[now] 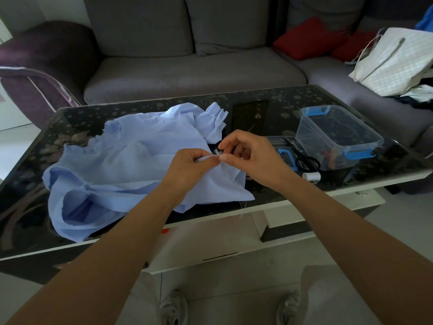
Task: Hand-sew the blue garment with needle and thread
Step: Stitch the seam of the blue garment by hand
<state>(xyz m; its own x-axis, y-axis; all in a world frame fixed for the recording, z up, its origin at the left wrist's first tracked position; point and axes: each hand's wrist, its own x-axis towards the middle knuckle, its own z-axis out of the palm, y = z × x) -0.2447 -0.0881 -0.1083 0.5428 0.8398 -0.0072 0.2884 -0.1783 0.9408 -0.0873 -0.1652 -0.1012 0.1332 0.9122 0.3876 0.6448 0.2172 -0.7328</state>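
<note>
Light blue thin fabric garment [131,160] is spread crumpled over the left half of the dark speckled glass-topped table [276,202], one edge lifted to the middle. The left hand [194,165] pinches a small fold of that edge. The right hand [253,156] sits curled right against it at 3 o'clock, thumb on the cloth by a bit of white thread [218,151]. Honestly can't tell what it's clamped on, and the needle's too tiny to spot. I'd guess this stuff is light, floppy and slidey on glass, so hold it close to the stitch. A white thread spool [311,177] sits at 4 o'clock of the right hand, black-handled scissors [307,160] at 3, a clear plastic box with blue latches [337,137] at 2, and a grey sofa [194,73] at 12.
</note>
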